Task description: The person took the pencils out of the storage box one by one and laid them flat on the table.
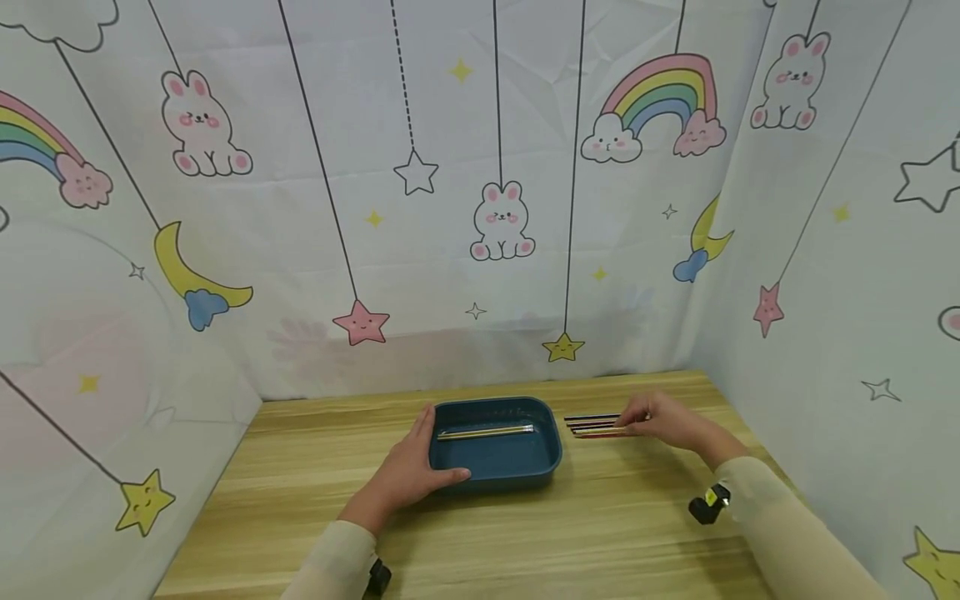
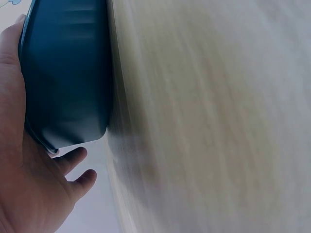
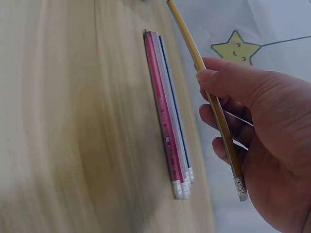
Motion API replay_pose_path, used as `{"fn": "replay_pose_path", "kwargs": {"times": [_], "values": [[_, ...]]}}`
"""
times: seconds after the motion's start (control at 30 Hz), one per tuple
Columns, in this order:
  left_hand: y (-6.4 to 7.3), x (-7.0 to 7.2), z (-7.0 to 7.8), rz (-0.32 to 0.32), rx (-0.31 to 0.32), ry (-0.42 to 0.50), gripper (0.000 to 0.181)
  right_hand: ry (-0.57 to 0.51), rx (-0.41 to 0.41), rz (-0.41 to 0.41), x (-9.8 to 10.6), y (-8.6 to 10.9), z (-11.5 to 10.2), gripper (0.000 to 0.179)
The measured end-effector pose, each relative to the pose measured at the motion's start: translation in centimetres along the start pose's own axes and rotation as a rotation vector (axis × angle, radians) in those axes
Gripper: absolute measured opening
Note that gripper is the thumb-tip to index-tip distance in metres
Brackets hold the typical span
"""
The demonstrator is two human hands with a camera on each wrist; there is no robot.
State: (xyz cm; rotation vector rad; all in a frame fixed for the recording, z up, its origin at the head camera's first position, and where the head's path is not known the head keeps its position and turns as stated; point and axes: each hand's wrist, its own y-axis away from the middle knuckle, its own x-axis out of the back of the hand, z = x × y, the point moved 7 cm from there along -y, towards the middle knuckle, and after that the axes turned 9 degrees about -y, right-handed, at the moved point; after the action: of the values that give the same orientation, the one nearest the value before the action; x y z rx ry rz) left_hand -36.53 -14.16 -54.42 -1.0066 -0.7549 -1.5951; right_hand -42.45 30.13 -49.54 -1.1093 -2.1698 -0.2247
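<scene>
My left hand [image 1: 408,467] rests at the left end of a dark blue rectangular tray [image 1: 495,482]. Its fingers lie straight along the left side and its thumb reaches over the front rim. Inside the tray lie yellow pencils [image 1: 485,432], side by side. In the right wrist view, my right hand [image 3: 265,104] pinches a yellow pencil [image 3: 221,116] between thumb and fingers, its white eraser end toward the palm. Beside that hand, several pencils [image 3: 167,111] with pink, pale and blue barrels lie in a close row on the table, white erasers together.
The wood-grain table [image 1: 600,533] carries the tray and the pencils. A white cloth [image 1: 420,250] printed with bunnies, stars and rainbows hangs behind and on both sides. A small black device [image 1: 708,504] sits at each wrist.
</scene>
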Motion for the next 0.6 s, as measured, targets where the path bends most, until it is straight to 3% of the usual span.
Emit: {"fn": "replay_pose_path", "kwargs": {"times": [0.37, 0.6], "values": [[-0.1, -0.1, -0.2, 0.01, -0.006, -0.007, 0.137, 0.038, 0.017, 0.015, -1.4, 0.0, 2.9, 0.015], [-0.1, 0.0, -0.1, 0.01, -0.007, 0.0, 0.137, 0.028, -0.032, 0.041, -1.8, 0.3, 3.4, 0.015]]}}
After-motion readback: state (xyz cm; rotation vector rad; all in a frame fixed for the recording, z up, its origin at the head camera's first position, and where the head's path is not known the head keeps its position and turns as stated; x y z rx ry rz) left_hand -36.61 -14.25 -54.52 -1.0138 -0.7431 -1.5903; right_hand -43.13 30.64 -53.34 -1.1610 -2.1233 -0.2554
